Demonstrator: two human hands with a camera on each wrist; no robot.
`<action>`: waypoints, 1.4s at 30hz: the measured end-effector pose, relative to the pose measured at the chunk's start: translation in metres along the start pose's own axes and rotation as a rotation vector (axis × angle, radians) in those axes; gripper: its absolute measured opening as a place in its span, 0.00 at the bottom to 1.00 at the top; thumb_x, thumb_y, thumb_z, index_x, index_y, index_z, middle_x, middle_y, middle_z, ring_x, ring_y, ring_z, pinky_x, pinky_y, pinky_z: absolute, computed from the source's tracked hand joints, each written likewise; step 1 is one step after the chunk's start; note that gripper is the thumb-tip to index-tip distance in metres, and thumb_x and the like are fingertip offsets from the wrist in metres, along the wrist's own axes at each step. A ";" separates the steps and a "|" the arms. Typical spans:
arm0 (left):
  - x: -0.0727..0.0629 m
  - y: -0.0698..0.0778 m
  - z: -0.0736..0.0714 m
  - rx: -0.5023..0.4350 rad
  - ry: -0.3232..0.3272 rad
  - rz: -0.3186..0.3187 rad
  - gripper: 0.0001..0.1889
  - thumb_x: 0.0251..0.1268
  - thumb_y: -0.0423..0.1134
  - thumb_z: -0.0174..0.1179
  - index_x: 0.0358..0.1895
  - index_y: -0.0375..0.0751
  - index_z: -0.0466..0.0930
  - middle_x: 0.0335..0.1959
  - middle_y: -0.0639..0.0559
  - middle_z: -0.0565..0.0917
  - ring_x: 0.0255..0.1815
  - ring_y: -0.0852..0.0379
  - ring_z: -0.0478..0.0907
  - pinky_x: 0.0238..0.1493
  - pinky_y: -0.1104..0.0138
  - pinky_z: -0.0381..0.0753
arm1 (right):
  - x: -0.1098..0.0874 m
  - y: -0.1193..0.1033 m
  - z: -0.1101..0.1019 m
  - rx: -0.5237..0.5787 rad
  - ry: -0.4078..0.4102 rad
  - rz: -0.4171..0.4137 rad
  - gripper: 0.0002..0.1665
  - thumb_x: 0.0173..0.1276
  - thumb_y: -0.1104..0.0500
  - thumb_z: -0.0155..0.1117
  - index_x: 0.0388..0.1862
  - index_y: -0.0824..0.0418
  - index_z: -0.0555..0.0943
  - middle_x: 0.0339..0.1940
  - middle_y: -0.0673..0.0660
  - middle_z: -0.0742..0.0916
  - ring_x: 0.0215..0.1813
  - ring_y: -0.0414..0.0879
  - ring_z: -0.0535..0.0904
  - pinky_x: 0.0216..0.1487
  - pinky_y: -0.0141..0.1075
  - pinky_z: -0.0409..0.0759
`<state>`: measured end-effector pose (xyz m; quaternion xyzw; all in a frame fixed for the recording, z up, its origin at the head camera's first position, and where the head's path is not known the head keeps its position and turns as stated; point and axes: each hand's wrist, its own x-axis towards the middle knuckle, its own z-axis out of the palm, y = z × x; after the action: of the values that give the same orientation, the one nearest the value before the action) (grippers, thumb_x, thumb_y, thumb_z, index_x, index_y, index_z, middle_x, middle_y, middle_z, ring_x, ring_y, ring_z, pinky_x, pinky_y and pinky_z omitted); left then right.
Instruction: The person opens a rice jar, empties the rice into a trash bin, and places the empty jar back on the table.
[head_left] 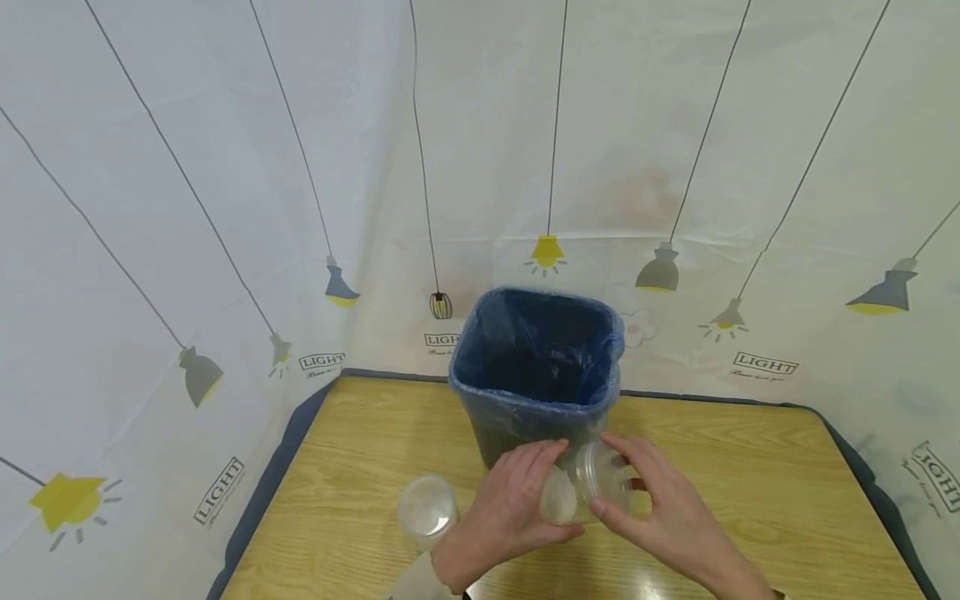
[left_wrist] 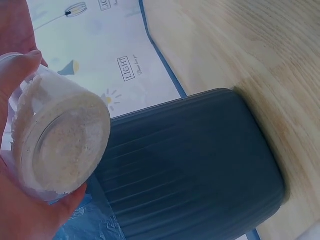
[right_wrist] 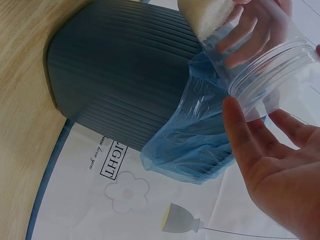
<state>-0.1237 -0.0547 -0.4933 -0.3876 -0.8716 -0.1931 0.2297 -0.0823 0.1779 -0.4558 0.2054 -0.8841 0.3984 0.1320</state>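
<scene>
A clear plastic jar (head_left: 559, 497) with white grainy stuff packed at its base lies tilted sideways between both hands, in front of the bin. My left hand (head_left: 517, 504) grips its body; in the left wrist view the jar's round base (left_wrist: 70, 145) faces the camera. Thumb and fingers of my right hand (head_left: 663, 512) hold the threaded mouth end, seen closely in the right wrist view as a ringed rim (right_wrist: 272, 72). Whether a clear lid sits on that end, I cannot tell. A second clear jar (head_left: 427, 510) stands on the table beside my left wrist.
Behind the hands stands a dark ribbed bin (left_wrist: 190, 160), its opening lined with a blue plastic bag (head_left: 536, 404). The wooden table (head_left: 750, 483) meets a pale wall covering (head_left: 480, 167) printed with hanging lamps at the back and sides.
</scene>
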 end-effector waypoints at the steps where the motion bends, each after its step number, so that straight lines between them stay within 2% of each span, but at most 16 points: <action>1: 0.000 0.000 0.000 -0.006 -0.009 -0.005 0.53 0.39 0.64 0.82 0.70 0.40 0.71 0.63 0.50 0.80 0.62 0.54 0.79 0.62 0.61 0.79 | 0.000 0.000 0.000 -0.002 -0.002 -0.005 0.41 0.62 0.53 0.79 0.72 0.55 0.73 0.63 0.52 0.80 0.57 0.45 0.78 0.45 0.38 0.87; 6: 0.000 0.002 -0.002 -0.029 -0.040 -0.026 0.53 0.40 0.64 0.82 0.70 0.41 0.70 0.64 0.50 0.80 0.63 0.54 0.78 0.61 0.61 0.79 | -0.001 0.002 -0.001 -0.009 -0.013 -0.035 0.42 0.62 0.53 0.80 0.73 0.54 0.72 0.65 0.50 0.79 0.58 0.44 0.77 0.46 0.37 0.86; 14: 0.000 0.001 0.001 -0.041 -0.027 -0.013 0.54 0.39 0.64 0.82 0.70 0.40 0.70 0.64 0.50 0.80 0.63 0.55 0.78 0.62 0.62 0.79 | 0.000 0.003 -0.002 0.002 -0.003 -0.105 0.44 0.59 0.57 0.80 0.73 0.57 0.72 0.66 0.50 0.77 0.59 0.45 0.77 0.47 0.37 0.86; 22: 0.000 0.001 -0.002 -0.108 -0.069 -0.031 0.54 0.40 0.63 0.82 0.71 0.40 0.69 0.65 0.49 0.79 0.63 0.54 0.78 0.61 0.61 0.79 | 0.000 0.003 -0.004 -0.013 0.002 -0.170 0.46 0.58 0.57 0.80 0.75 0.57 0.72 0.68 0.51 0.77 0.61 0.48 0.77 0.48 0.38 0.84; 29: 0.001 0.001 -0.003 -0.118 -0.066 -0.030 0.54 0.39 0.62 0.83 0.71 0.40 0.69 0.64 0.49 0.79 0.62 0.54 0.78 0.61 0.61 0.79 | -0.001 0.004 -0.005 -0.063 -0.011 -0.207 0.50 0.55 0.57 0.81 0.76 0.56 0.70 0.70 0.51 0.76 0.66 0.46 0.74 0.51 0.43 0.84; 35: 0.001 0.001 -0.001 -0.126 -0.059 -0.025 0.54 0.40 0.62 0.83 0.71 0.40 0.69 0.64 0.49 0.79 0.61 0.54 0.79 0.60 0.61 0.80 | -0.002 0.004 -0.005 -0.054 -0.005 -0.187 0.53 0.54 0.54 0.83 0.77 0.59 0.68 0.73 0.55 0.74 0.69 0.46 0.72 0.54 0.45 0.84; 42: 0.001 0.000 0.001 -0.115 -0.041 -0.013 0.55 0.39 0.62 0.83 0.71 0.40 0.68 0.63 0.49 0.80 0.61 0.54 0.79 0.59 0.61 0.80 | -0.002 0.002 -0.004 0.016 0.033 -0.105 0.50 0.57 0.55 0.82 0.77 0.59 0.69 0.71 0.55 0.76 0.61 0.49 0.78 0.51 0.41 0.85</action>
<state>-0.1242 -0.0536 -0.4933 -0.3982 -0.8662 -0.2363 0.1878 -0.0813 0.1821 -0.4553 0.2458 -0.8667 0.4012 0.1657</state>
